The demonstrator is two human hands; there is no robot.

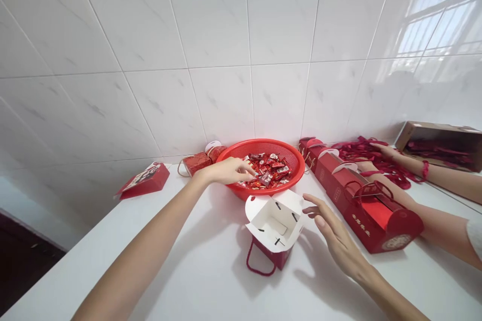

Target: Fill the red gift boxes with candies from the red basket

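Note:
My left hand (231, 170) reaches over the near left rim of a red plastic basket (297, 160). Its fingers are drawn together, tips down among the red-wrapped candies (276, 166); whatever lies between them is hidden. In front of the basket stands a small red gift box (284, 259), upright on the table, its white top flaps (256, 206) spread apart. Slots and a bare white interior show inside it, and a dark red cord handle hangs at its front. Beside the box's right flap is my right hand (333, 233), fingers spread and holding nothing.
A row of closed red gift boxes (344, 193) runs along the right. Behind it, another person's hands (384, 152) touch dark red ribbons (363, 148) near a cardboard carton (444, 145). Leftward lie a red box (145, 180) and patterned red packages (198, 162). A tiled wall (226, 100) backs the white table (188, 256).

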